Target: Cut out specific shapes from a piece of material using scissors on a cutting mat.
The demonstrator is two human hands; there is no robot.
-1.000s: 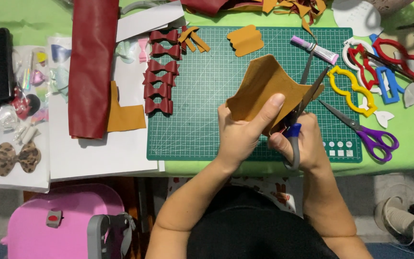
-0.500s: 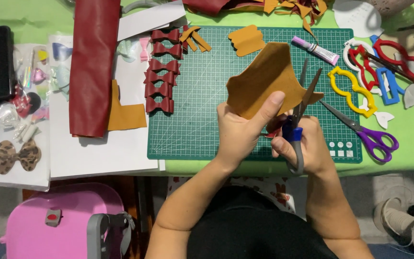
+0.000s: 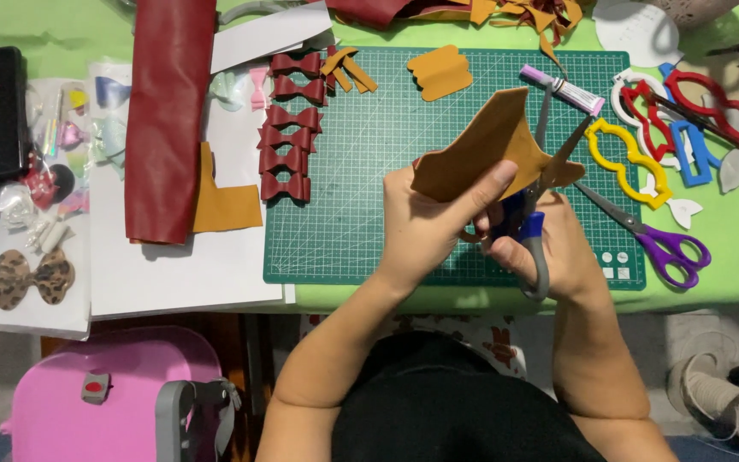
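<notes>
- Green mat [image 3: 361, 214] mostly bare left of the hands; red bows [image 3: 286, 128] line its left edge.
- Left hand [image 3: 425, 227] pinches tan leather [image 3: 481, 150], lifted above mat.
- Right hand [image 3: 549, 248] closed on scissors [image 3: 534, 224], blades open on leather's right edge.
- Purple scissors [image 3: 660, 244] and yellow template [image 3: 626, 162] crowd the right.
- Scissor pivot hidden behind leather.

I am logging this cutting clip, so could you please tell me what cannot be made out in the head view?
- Scissors: the right hand covers most of the handles.
- Tan leather piece: its lower edge is hidden behind the left hand.
- Dark red leather roll: cut off by the top edge.
- Small trinkets at the left: too small to identify.
</notes>
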